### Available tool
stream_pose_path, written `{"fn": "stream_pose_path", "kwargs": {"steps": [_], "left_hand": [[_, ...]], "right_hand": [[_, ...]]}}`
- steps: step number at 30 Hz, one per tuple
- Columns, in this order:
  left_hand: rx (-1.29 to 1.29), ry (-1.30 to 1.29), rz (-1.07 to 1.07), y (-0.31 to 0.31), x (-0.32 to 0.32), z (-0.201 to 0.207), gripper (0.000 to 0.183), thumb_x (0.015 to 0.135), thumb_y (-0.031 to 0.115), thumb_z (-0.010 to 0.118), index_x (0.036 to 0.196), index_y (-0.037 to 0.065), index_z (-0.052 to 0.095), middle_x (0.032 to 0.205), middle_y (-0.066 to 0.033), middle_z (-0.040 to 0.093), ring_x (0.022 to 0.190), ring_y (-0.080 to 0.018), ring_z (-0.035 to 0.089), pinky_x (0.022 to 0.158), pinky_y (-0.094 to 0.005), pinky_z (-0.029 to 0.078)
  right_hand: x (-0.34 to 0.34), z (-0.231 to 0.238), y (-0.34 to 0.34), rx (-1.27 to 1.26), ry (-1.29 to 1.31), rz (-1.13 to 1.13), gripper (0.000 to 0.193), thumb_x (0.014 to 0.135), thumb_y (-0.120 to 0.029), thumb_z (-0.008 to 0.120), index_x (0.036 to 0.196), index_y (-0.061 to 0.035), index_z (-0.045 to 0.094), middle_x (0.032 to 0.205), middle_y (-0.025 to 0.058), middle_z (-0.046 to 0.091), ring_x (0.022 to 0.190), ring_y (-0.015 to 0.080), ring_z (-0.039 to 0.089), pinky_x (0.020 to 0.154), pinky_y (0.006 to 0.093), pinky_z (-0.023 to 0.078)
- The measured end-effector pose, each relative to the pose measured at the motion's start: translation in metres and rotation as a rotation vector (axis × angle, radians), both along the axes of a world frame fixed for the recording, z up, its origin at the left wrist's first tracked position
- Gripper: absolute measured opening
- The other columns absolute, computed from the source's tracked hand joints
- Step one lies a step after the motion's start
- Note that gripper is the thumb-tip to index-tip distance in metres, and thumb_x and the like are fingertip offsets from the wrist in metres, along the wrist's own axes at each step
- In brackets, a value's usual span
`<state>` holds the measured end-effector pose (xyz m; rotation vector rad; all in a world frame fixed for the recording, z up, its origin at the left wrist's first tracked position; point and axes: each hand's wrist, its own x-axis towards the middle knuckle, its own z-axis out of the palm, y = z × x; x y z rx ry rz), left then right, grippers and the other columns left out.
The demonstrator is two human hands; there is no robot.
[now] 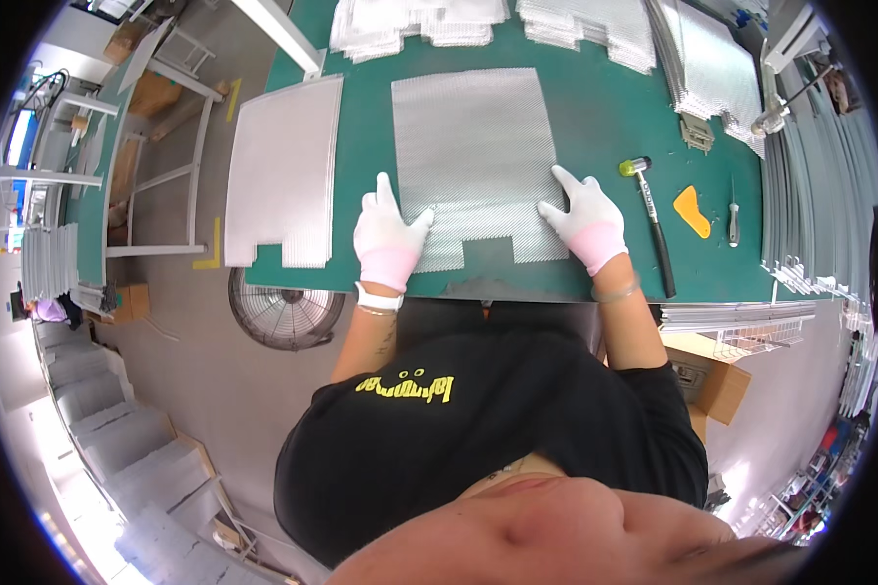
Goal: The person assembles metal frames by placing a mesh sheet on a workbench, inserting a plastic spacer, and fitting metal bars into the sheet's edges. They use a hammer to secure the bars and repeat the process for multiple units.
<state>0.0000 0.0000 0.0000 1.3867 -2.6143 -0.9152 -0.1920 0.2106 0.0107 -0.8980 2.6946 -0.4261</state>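
Note:
In front of me a silver finned metal sheet (478,146) lies flat on the green table (595,107), with a square notch in its near edge. My left hand (390,229), in a white glove with a pink cuff, is at the sheet's left edge. Its thumb reaches over the sheet and its fingers are spread. At the right edge, my gloved right hand (587,219) also has its fingers apart, thumb and forefinger touching the sheet's border. Left of them lies a stack of similar notched sheets (285,171) with a smoother, paler top.
A mallet (651,224), a yellow scraper (693,212) and a screwdriver (734,219) lie to the right. More finned sheets (415,24) line the table's far side. A grey metal block (697,133) sits near the right stack. A floor fan (288,310) stands below the table's left corner.

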Motion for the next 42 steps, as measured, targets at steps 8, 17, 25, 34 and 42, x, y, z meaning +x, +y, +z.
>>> {"fn": "stream_pose_path", "kwargs": {"steps": [8,17,25,34,42], "left_hand": [[-0.506,0.112,-0.444,-0.02,-0.006,-0.02,0.055,0.081,0.038,0.073,0.127,0.008,0.065,0.151,-0.0204,0.043,0.138,-0.0424,0.038,0.117,-0.0574,0.022],[-0.518,0.341,-0.267,-0.01,0.017,0.002,0.07,0.082,0.028,0.075,0.142,0.0,0.05,0.156,-0.0318,0.027,0.143,-0.0477,0.029,0.117,-0.0569,0.024],[-0.506,0.429,-0.231,-0.016,0.032,0.002,0.068,0.08,0.023,0.076,0.139,-0.002,0.051,0.154,-0.033,0.03,0.141,-0.048,0.032,0.116,-0.0547,0.027],[-0.442,0.498,-0.286,0.001,0.013,0.011,0.069,0.08,0.024,0.077,0.139,0.0,0.052,0.156,-0.0315,0.029,0.142,-0.0467,0.031,0.116,-0.0545,0.026],[-0.392,0.513,-0.28,0.006,0.03,0.001,0.068,0.082,0.024,0.076,0.139,-0.002,0.051,0.156,-0.0316,0.029,0.143,-0.0458,0.031,0.118,-0.0524,0.027]], "right_hand": [[-0.234,0.014,-0.034,-0.218,0.478,-0.12,0.053,0.091,-0.045,0.058,0.123,-0.0041,0.064,0.117,0.026,0.066,0.111,0.0425,0.063,0.096,0.0468,0.051],[-0.332,0.032,-0.105,0.164,-0.023,-0.418,0.09,0.075,-0.052,0.074,0.148,-0.0053,0.047,0.146,0.0228,0.053,0.133,0.0358,0.054,0.111,0.0457,0.044],[-0.346,0.048,-0.098,-0.282,0.156,-0.463,0.09,0.072,-0.046,0.077,0.143,0.002,0.05,0.135,0.0251,0.061,0.127,0.0385,0.058,0.108,0.0423,0.046],[-0.348,0.056,-0.079,-0.183,0.311,-0.443,0.091,0.072,-0.049,0.078,0.144,-0.0004,0.049,0.132,0.0239,0.063,0.124,0.0361,0.061,0.107,0.0419,0.047],[-0.364,0.054,-0.077,-0.304,0.407,-0.584,0.089,0.075,-0.04,0.081,0.147,-0.0039,0.046,0.134,0.0213,0.063,0.116,0.0302,0.066,0.102,0.0383,0.051]]}}
